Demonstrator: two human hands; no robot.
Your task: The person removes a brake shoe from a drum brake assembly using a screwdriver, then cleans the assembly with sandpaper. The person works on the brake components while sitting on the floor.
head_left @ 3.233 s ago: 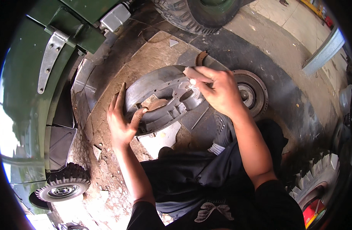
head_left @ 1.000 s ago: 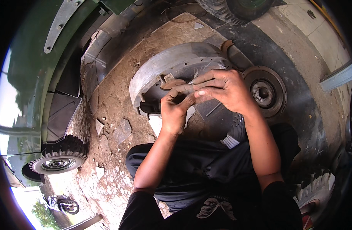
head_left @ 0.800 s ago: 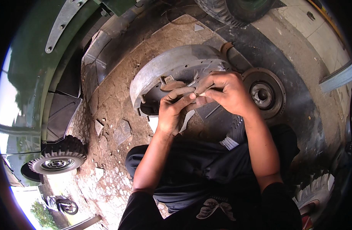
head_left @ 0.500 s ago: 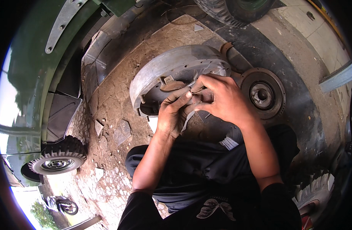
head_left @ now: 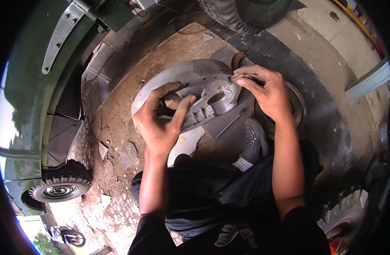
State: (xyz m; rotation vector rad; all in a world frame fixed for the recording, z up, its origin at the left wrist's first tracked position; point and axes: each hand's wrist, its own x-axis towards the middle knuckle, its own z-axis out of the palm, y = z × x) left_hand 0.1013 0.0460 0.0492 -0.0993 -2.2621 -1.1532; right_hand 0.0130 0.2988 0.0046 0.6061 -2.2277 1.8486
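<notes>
A big round grey metal housing point(head_left: 184, 70) with holes along its flange lies tilted on the ground before me. My left hand point(head_left: 154, 127) reaches over its near left side, thumb and fingers apart around a cavity. Whether those fingertips touch the metal is unclear. At the housing's right edge, my right hand point(head_left: 267, 89) has thumb and forefinger pinched together. Something thin and dark shows at that pinch, too small to name. Partly behind my right wrist lies a round, dark flywheel-like disc point(head_left: 300, 106).
A thin rod point(head_left: 230, 123) lies near my shoe point(head_left: 255, 138). Behind the housing is a brown curved piece point(head_left: 237, 60). A pale flat shard point(head_left: 187, 144) lies in front. A treaded tyre point(head_left: 229, 17) stands at the back, and a green vehicle point(head_left: 25, 102) fills the left.
My hands, together over the housing's near side before, have separated. The left moved left and opened; the right moved up and right to the housing's edge. The view has shifted slightly.
</notes>
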